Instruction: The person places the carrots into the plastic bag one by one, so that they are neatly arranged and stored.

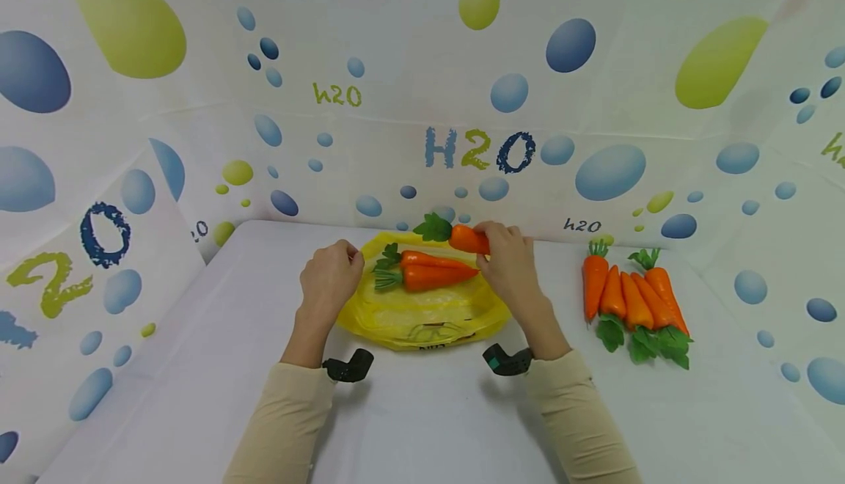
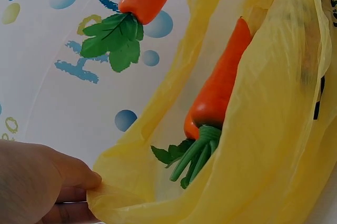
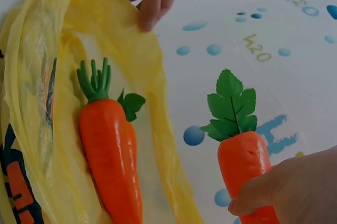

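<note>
A yellow plastic bag [image 1: 389, 317] lies with its mouth spread in the middle of the table. Inside it are two orange carrots [image 1: 432, 276] side by side, their green tops towards the left. My left hand [image 1: 332, 273] pinches the left edge of the bag's mouth between thumb and fingers. Above the bag's far right rim, my right hand [image 1: 511, 260] grips a third carrot [image 1: 467, 239] near its lower part, its leafy green top pointing left. In the right wrist view this held carrot [image 3: 243, 161] is apart from the bag.
Several more carrots [image 1: 637, 301] lie in a group on the right of the white table [image 1: 422, 411], some with leaves towards the near side. A white backdrop [image 1: 409, 51] with blue and green spots rises behind the table and at its sides.
</note>
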Demonstrator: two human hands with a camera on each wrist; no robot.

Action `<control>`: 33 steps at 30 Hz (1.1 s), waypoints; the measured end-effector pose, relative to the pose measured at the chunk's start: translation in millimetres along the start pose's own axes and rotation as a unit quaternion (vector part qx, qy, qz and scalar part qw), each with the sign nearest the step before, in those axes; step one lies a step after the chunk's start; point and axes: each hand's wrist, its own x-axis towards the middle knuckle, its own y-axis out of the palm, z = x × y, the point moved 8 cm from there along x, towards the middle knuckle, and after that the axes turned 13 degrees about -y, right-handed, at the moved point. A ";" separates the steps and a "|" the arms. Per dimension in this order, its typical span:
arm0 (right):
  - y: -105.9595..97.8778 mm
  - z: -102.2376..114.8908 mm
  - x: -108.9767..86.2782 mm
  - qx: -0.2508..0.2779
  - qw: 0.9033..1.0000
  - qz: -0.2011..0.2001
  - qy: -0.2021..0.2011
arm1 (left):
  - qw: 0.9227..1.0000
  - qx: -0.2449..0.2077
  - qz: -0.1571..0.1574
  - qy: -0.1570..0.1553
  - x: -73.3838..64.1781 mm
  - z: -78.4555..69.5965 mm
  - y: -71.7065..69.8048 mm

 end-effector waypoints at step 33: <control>47.9 35.4 -2.7 -0.022 0.992 0.084 -0.091 | 1.000 -0.002 0.002 -0.003 -1.1 0.0 -0.7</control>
